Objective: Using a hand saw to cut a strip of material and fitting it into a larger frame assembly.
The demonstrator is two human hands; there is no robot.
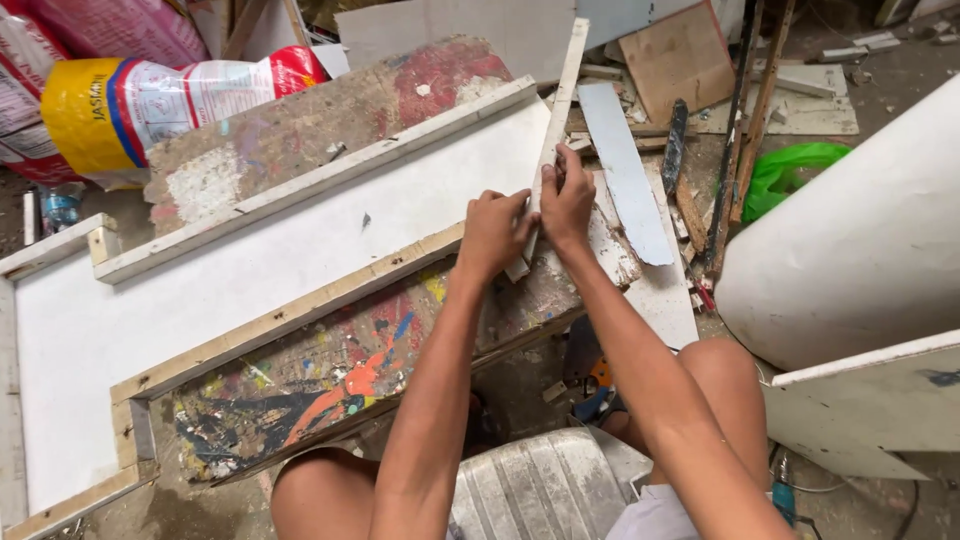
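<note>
Both of my hands grip a long narrow white wooden strip that runs from the near end of a paint-splattered board up and away. My left hand closes around the strip's lower end. My right hand holds it just above, fingers wrapped over its edge. The strip's near end rests against the open end of a shallow white tray-like panel framed with wooden edging.
A yellow, white and red sack lies at far left. A grey-white offcut, a dark tool, loose slats and a green bag litter the right. A large white curved panel stands at right; my knees and a plastic stool are below.
</note>
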